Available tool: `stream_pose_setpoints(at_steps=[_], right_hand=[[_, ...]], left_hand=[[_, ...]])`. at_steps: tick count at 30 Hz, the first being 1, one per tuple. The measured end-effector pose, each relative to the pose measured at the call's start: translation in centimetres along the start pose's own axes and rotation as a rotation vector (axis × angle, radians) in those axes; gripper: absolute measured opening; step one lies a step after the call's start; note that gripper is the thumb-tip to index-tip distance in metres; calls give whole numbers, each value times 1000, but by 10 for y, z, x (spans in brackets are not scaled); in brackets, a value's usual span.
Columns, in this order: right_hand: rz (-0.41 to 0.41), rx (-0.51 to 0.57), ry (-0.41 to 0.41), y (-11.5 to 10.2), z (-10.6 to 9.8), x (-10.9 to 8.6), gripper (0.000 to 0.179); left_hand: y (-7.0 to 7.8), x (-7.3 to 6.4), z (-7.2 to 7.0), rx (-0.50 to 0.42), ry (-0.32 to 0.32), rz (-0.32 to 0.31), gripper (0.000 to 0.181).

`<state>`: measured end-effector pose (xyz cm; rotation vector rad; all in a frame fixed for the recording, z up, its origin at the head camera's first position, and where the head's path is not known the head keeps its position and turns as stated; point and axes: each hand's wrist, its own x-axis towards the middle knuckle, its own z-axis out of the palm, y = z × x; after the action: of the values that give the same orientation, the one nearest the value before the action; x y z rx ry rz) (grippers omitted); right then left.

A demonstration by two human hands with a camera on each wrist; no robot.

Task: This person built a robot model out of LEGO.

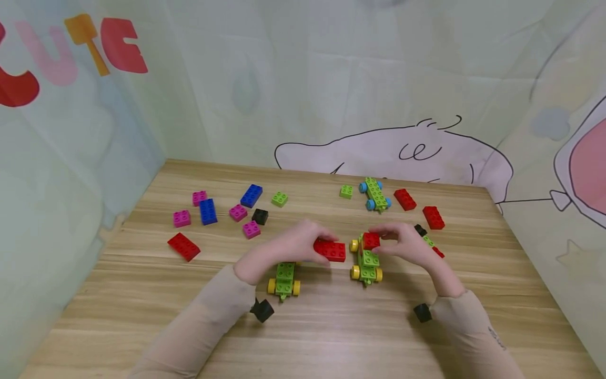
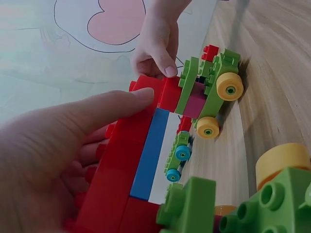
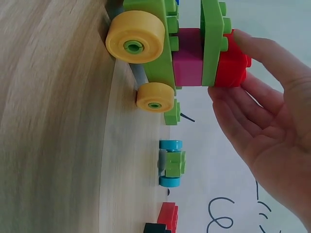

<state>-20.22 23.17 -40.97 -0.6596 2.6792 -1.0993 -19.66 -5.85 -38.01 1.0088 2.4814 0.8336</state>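
My left hand (image 1: 303, 239) grips a long red brick (image 1: 333, 251), thumb on one side and fingers curled on the other. In the left wrist view red bricks (image 2: 116, 165) run in a row with a blue brick (image 2: 149, 155) along their underside, over a green wheeled base (image 2: 277, 199). That toy car (image 1: 285, 281) with yellow wheels sits partly under my left forearm. My right hand (image 1: 402, 242) pinches a small red brick (image 3: 231, 60) on the second yellow-wheeled car (image 1: 368, 263). This brick sits on a green piece (image 3: 210, 53) above a magenta brick (image 3: 188, 58).
Behind stand a blue-wheeled green base (image 1: 376, 195) and a small green brick (image 1: 346, 191). Red bricks (image 1: 433, 217) lie at right. At left lie blue bricks (image 1: 208, 211), magenta bricks (image 1: 182, 218), a black brick (image 1: 260, 216) and a red brick (image 1: 183, 247). A fabric backdrop (image 1: 284, 105) borders the table.
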Motion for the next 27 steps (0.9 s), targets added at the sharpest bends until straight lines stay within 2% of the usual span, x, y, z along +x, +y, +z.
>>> stream_pose_setpoints(at_steps=[6, 18, 22, 27], right_hand=[[20, 4, 5, -1, 1, 1, 42], [43, 64, 63, -10, 10, 5, 38], [16, 77, 48, -14, 16, 9, 37], [11, 93, -7, -21, 24, 14, 37]], left_hand=[[1, -1, 1, -13, 22, -37, 46], [0, -1, 3, -13, 61, -30, 42], [1, -1, 3, -23, 75, -31, 41], [2, -2, 2, -33, 105, -20, 41]])
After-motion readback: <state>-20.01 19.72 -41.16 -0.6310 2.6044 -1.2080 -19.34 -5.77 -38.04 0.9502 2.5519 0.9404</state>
